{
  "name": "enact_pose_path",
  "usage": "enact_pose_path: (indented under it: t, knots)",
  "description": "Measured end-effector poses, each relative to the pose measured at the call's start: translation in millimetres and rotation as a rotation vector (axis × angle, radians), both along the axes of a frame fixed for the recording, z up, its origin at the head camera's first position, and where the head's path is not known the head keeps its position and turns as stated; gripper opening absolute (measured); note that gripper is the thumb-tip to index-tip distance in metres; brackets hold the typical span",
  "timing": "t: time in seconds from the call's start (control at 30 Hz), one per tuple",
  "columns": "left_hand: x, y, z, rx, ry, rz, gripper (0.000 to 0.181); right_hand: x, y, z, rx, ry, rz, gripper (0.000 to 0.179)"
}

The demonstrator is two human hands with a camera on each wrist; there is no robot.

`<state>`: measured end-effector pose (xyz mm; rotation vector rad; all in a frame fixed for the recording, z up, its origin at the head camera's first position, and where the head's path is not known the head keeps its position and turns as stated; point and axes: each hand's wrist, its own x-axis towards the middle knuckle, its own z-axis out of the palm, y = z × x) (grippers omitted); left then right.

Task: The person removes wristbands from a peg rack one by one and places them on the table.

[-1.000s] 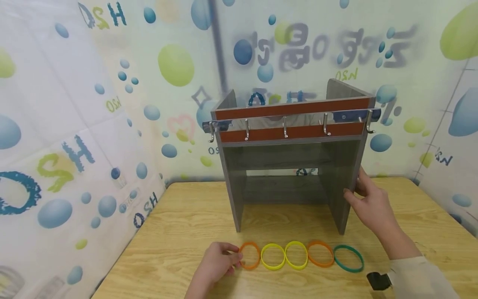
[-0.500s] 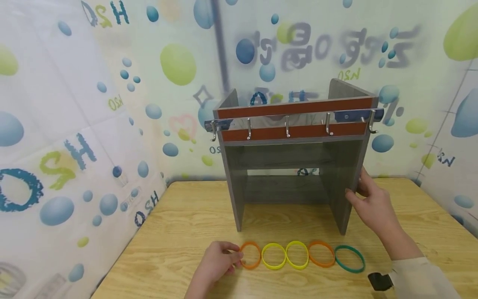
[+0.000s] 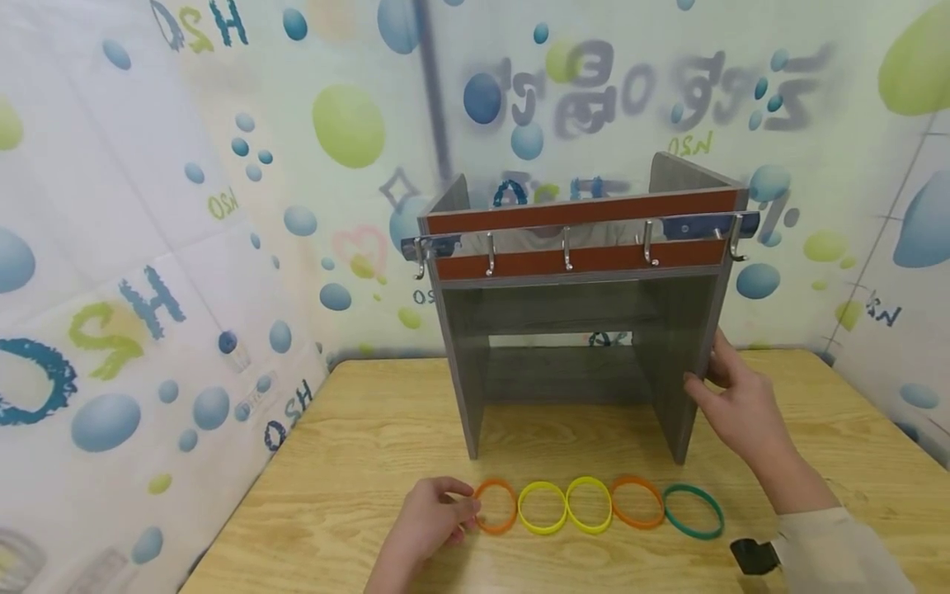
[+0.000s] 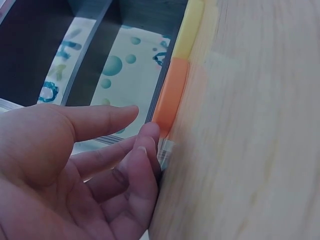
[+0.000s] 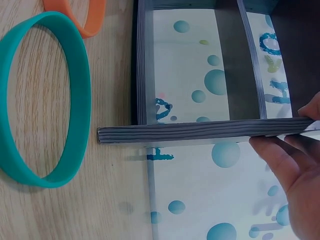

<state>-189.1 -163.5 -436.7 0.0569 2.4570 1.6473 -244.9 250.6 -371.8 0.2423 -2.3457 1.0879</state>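
Note:
A row of silicone wristbands lies on the table before a grey wooden rack [image 3: 681,330]. From the left come an orange wristband [image 3: 515,505], two yellow wristbands [image 3: 543,530], another orange wristband [image 3: 641,526] and a teal wristband [image 5: 80,100]. My left hand [image 3: 429,516] rests beside the leftmost orange band, fingertips right at its outer edge. In the left wrist view its thumb is apart from the loosely bent fingers, with nothing pinched between them. My right hand [image 3: 742,404] grips the front edge of the rack's right side panel, thumb inside and fingers outside.
Across the rack's top front runs a metal rail with several hooks [image 3: 567,252], in front of two reddish-brown strips [image 3: 519,266]. Patterned curtains [image 3: 349,124] surround the wooden table [image 3: 334,462] at the back and sides. A black object [image 3: 754,557] sits by the right sleeve.

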Motion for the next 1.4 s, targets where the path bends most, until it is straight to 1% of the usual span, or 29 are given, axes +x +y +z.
enact_pose_path:
  t: [0.2,0.43,0.53,0.7,0.8,0.93,1.13,1.3,1.4]
  knots:
    - [0.2,-1.6,1.4,-0.016,0.005,0.006,0.03,-0.4,-1.0,0.4,-0.008,0.012,0.014,0.087]
    - [0.5,-1.4,-0.2,-0.039,-0.004,0.004,0.03,-0.6,-1.6,0.4,-0.004,0.003,0.017,0.088]
    - [0.4,-0.2,-0.5,-0.043,-0.004,-0.009,0.03,-0.9,-1.3,0.4,-0.005,0.006,0.019,0.088]
    - [0.3,1.3,0.7,-0.052,0.008,-0.061,0.032,-1.0,-0.3,-0.4,-0.012,0.009,0.021,0.087]
    - [0.0,2.7,0.3,-0.046,0.001,-0.081,0.033,-1.2,0.8,-1.2,-0.01,0.012,0.019,0.086]
    - [-1.1,4.0,-1.6,-0.037,-0.001,-0.084,0.033,-1.0,1.9,-1.4,-0.005,0.017,0.017,0.086]
    - [-2.8,4.2,-4.1,-0.042,0.015,-0.083,0.031,0.8,3.5,-1.2,0.002,0.01,0.009,0.087]
    - [-4.8,4.0,-2.9,-0.046,0.015,-0.081,0.03,0.8,5.2,-0.6,0.018,0.001,-0.002,0.088]
    - [-6.0,2.8,-1.6,-0.057,0.027,-0.091,0.029,-1.0,6.0,-0.2,0.022,0.009,0.013,0.089]
